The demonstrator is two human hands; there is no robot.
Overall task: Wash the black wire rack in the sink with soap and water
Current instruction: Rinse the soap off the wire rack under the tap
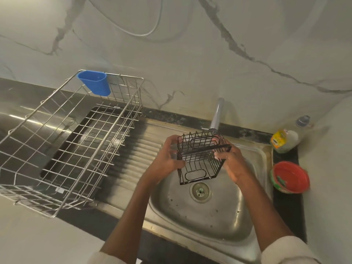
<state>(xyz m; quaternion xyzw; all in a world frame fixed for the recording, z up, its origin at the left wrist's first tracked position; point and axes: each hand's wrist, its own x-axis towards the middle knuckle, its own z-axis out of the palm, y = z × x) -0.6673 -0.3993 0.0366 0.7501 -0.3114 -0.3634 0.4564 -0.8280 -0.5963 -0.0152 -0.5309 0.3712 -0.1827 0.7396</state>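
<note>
Scanning from the left: large silver wire dish-drying basket (62, 141) sitting on the steel drainboard, a blue plastic cutlery cup (95, 82) hooked on its far rim; nothing lies in it. Ridged drainboard runs on to the stainless steel sink basin (205, 221); round drain (200, 191) uncovered, basin looks dry apart from dark specks.

Left hand (167, 159) — fingers curled and clamped on the left side of the small black wire rack (200, 157); right hand (233, 164) gripping the right side, thumb over the top bar, fingers closed round the wires. Rack held in the air, tilted, above the basin and just below the grey tap spout (217, 115); touching neither, as far as can be told.

No water stream visible; no suds on rack or hands. Right of the sink: clear soap bottle with yellow label (283, 141) and red round plastic tub (290, 177), both untouched on the dark counter.

Judgement — early stage; rack brought to the sink, wetting, soaping, scrubbing and rinsing all left.
</note>
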